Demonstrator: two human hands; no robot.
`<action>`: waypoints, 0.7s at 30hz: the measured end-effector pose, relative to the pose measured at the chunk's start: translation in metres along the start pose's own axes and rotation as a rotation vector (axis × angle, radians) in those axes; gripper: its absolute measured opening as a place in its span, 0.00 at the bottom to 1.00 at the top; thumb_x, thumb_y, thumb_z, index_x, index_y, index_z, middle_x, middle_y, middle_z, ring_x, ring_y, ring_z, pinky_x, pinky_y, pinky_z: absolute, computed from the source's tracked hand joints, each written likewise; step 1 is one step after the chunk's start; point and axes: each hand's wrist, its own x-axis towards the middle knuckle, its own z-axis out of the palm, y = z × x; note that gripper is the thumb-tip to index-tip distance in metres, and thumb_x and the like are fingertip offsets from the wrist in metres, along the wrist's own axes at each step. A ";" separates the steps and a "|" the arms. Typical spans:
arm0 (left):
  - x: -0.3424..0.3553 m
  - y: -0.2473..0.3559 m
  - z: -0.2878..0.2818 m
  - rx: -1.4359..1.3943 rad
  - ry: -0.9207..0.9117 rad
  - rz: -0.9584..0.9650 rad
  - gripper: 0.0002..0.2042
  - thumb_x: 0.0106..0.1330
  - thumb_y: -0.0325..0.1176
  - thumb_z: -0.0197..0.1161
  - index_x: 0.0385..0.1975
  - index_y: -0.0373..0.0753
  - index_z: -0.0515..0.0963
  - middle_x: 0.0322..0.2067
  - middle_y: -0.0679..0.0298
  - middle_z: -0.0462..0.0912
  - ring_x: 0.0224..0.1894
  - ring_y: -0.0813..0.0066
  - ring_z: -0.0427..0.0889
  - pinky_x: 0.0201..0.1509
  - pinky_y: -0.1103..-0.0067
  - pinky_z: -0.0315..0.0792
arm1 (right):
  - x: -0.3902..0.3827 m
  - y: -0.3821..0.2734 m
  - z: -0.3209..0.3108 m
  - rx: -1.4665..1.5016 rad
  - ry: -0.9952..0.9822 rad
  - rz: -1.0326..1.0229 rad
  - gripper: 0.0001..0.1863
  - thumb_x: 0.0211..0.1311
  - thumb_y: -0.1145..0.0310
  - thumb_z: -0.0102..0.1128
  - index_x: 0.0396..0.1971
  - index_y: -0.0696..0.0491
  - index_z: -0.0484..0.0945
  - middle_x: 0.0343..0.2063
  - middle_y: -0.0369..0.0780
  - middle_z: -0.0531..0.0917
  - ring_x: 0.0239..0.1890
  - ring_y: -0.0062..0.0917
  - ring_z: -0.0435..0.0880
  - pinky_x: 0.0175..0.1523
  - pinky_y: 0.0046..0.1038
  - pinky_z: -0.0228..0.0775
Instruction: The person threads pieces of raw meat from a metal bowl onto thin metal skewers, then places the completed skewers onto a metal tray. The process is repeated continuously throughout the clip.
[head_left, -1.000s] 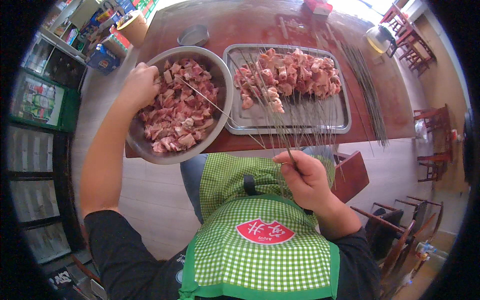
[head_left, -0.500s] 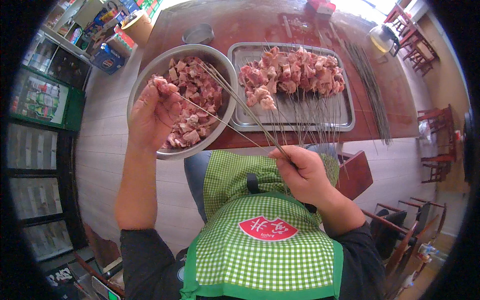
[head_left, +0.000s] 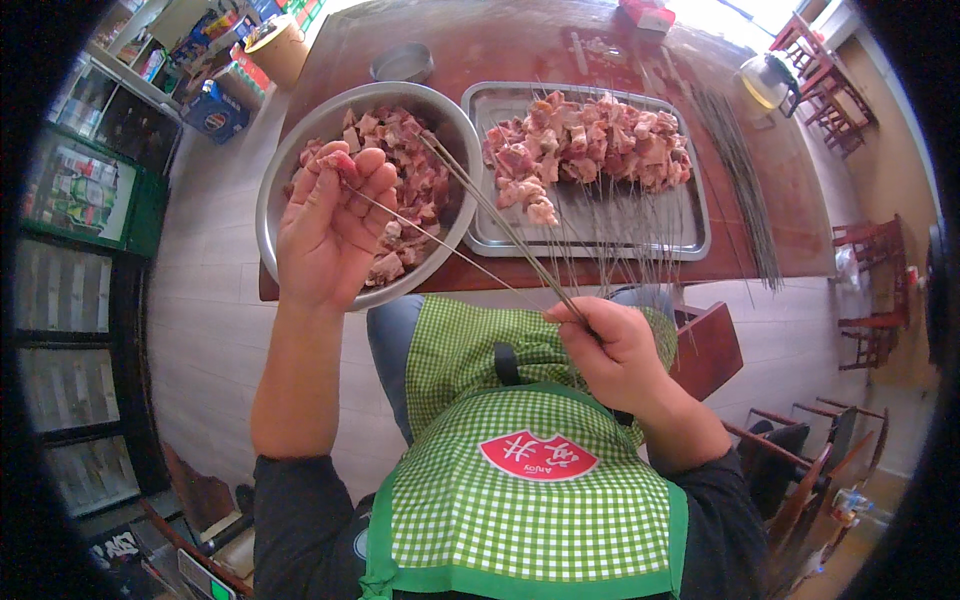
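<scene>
My left hand [head_left: 330,235] is raised over the near left of a steel bowl [head_left: 268,225] filled with raw meat chunks [head_left: 400,160]. Thumb and fingertips pinch a small piece of meat [head_left: 340,162], and the tip of one thin metal skewer [head_left: 440,242] meets it. In my right hand [head_left: 615,345], closed in front of the apron, are the rear ends of that skewer and of a small bundle of skewers [head_left: 500,218]. The bundle's far ends reach over the bowl's right rim. Loaded meat skewers [head_left: 590,145] lie side by side on a steel tray [head_left: 475,232], bare ends toward me.
Many loose skewers [head_left: 740,180] lie on the red-brown table [head_left: 500,50] right of the tray. A small round metal dish [head_left: 402,65] sits behind the bowl. Farther off are a glass jug [head_left: 765,85] and a red box [head_left: 645,15]. A wooden stool [head_left: 710,350] stands under the table's near edge.
My left hand has shifted slightly right with its piece of meat, and its fingers are more spread. The right hand has stayed nearly still, holding the skewers.
</scene>
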 end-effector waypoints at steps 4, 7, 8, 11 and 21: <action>-0.001 -0.004 -0.003 -0.036 -0.030 0.031 0.11 0.78 0.34 0.53 0.55 0.40 0.75 0.50 0.53 0.84 0.51 0.61 0.86 0.55 0.66 0.83 | -0.001 0.002 0.002 0.011 0.018 0.020 0.07 0.66 0.77 0.57 0.41 0.61 0.81 0.28 0.43 0.82 0.30 0.26 0.81 0.37 0.26 0.74; -0.003 -0.008 -0.002 -0.020 -0.040 0.071 0.11 0.77 0.34 0.54 0.54 0.40 0.75 0.50 0.53 0.84 0.51 0.61 0.86 0.55 0.66 0.83 | 0.000 0.005 0.005 0.028 0.033 0.009 0.07 0.66 0.77 0.57 0.41 0.61 0.80 0.28 0.43 0.82 0.30 0.26 0.82 0.37 0.27 0.75; -0.004 -0.010 -0.001 -0.004 -0.032 0.091 0.11 0.77 0.34 0.54 0.54 0.40 0.75 0.50 0.53 0.84 0.51 0.60 0.86 0.55 0.66 0.83 | 0.000 0.006 0.005 0.028 0.033 0.006 0.07 0.66 0.77 0.57 0.42 0.61 0.80 0.28 0.43 0.81 0.30 0.26 0.82 0.37 0.27 0.75; -0.007 -0.017 0.003 -0.010 -0.001 0.104 0.11 0.77 0.34 0.55 0.54 0.40 0.75 0.49 0.53 0.84 0.50 0.60 0.86 0.55 0.66 0.83 | 0.000 0.006 0.006 0.015 0.032 0.004 0.08 0.66 0.77 0.57 0.42 0.61 0.80 0.28 0.44 0.82 0.30 0.27 0.82 0.37 0.27 0.75; -0.014 -0.031 0.014 0.052 0.024 0.147 0.10 0.77 0.33 0.55 0.52 0.38 0.76 0.48 0.53 0.84 0.48 0.59 0.86 0.55 0.66 0.82 | 0.000 0.010 0.011 -0.006 0.074 -0.065 0.07 0.67 0.79 0.56 0.42 0.59 0.81 0.24 0.33 0.78 0.26 0.15 0.74 0.32 0.20 0.67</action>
